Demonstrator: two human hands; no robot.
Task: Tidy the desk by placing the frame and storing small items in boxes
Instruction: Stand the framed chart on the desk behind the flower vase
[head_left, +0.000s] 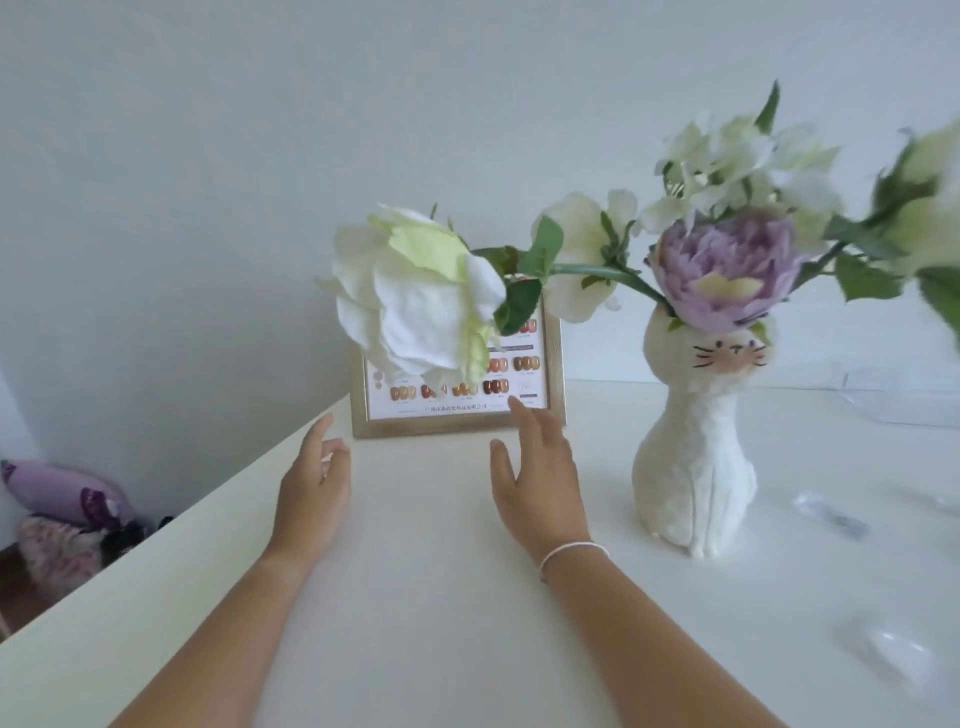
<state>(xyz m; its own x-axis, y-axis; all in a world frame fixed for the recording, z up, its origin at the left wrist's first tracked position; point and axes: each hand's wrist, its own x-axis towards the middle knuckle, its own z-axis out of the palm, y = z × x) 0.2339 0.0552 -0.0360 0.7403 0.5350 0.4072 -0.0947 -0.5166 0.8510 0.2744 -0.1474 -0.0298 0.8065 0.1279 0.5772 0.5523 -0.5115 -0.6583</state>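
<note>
A wooden picture frame (555, 374) with a nail-colour chart stands upright at the back of the white desk (415, 597), against the wall. A big white flower hides its upper left part. My left hand (311, 488) hovers just in front of the frame's left corner, fingers loosely spread and holding nothing. My right hand (537, 478) is raised in front of the frame's right lower corner with straight fingers; its fingertips overlap the frame's edge, and contact is unclear.
A white cat-shaped vase (696, 467) with white and purple flowers (722, 270) stands right of the frame. Blurred clear plastic pieces (831, 514) and a clear box (904, 395) lie at the right. The desk's left edge drops to purple bags (67, 499).
</note>
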